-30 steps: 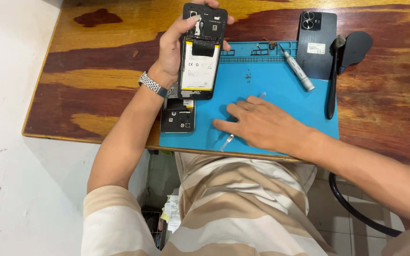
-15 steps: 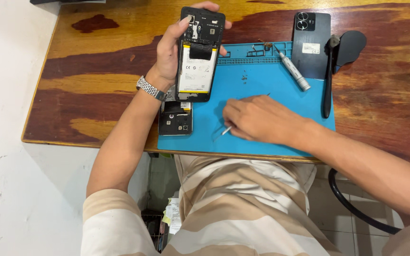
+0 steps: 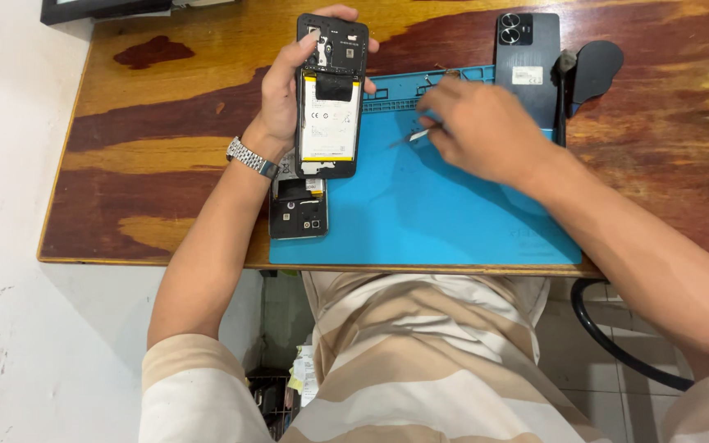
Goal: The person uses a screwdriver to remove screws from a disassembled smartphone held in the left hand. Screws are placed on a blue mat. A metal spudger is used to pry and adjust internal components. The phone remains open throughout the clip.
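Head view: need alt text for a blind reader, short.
A person's left hand holds an opened phone, battery showing, above a blue mat on a wooden table. Their right hand holds tweezers over the mat, near a dark phone back cover.

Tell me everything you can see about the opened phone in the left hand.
The opened phone is a black handset with its back cover off, inner side facing the camera. A white battery fills the middle, with dark boards and shields above and below. The left hand grips it from behind, fingertips curling round the top and right edge, holding it raised lengthwise over the blue mat's left edge. Nothing else touches it.
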The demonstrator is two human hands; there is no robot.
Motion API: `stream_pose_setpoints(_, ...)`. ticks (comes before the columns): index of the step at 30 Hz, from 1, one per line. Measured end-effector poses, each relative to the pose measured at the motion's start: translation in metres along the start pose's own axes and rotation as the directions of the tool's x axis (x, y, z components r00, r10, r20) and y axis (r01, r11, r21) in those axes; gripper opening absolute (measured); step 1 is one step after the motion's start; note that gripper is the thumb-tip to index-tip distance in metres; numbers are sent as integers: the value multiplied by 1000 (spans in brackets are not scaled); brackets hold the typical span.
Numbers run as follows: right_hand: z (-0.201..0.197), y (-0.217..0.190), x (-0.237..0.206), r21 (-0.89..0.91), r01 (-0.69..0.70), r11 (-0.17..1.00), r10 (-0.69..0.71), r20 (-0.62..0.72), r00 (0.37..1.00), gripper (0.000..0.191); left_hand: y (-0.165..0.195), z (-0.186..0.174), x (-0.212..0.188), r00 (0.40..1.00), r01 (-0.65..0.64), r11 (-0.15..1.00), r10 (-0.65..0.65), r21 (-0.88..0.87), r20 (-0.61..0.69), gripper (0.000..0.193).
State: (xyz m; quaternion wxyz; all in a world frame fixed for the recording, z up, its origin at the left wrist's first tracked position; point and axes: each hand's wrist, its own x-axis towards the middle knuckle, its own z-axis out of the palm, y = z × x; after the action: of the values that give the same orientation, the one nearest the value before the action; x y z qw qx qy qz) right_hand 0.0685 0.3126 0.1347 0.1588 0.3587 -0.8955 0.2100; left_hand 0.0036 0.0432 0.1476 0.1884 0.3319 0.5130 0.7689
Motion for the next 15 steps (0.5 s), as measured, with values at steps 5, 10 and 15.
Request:
stream_pose_setpoints(5, -17, 18, -5, 50, -87, 995, 92, -125, 988, 20, 2, 1, 2, 1000, 20, 1000, -19, 7, -21, 57)
stream_pose_setpoints(10, -23, 35, -11, -236, -300, 924, 290, -75, 954, 18, 3, 2, 2, 998, 44, 998, -43, 36, -36, 57)
stream_pose_setpoints(15, -31, 44, -18, -303, -396, 867, 421, 21, 907, 20, 5, 3, 3, 997, 52, 997, -50, 57, -52, 56)
